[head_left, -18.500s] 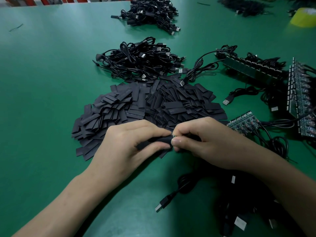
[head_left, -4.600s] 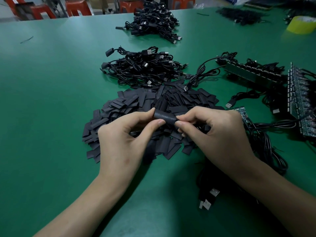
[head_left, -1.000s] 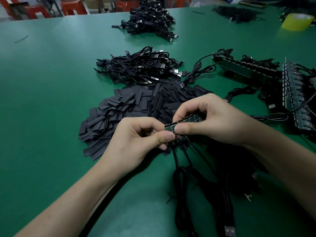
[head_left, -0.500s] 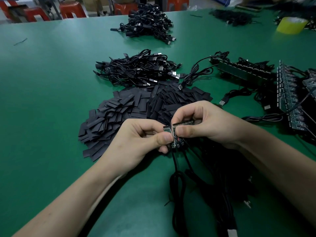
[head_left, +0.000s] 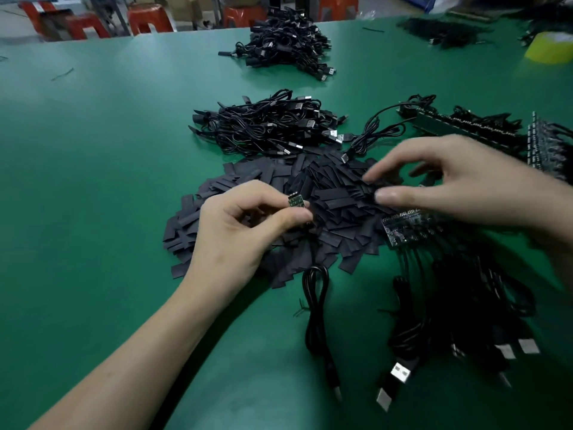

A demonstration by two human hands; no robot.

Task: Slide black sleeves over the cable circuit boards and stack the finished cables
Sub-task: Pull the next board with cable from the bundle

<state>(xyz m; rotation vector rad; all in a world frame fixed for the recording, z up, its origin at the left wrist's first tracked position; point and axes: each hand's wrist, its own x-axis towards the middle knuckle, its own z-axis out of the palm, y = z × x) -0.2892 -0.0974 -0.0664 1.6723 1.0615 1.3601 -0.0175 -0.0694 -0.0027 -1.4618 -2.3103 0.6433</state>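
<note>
Left grip (head_left: 245,231) pinches circuit board (head_left: 296,200) upright, pins up.

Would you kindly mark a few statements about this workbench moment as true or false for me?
1. The left hand pinches a small circuit board. True.
2. That board already wears a black sleeve. False: it is bare.
3. The right hand grips a sleeve. False: its fingers are spread over the sleeve pile, gripping nothing.
4. A yellow tape roll sits at the far right of the green table. True.
</note>
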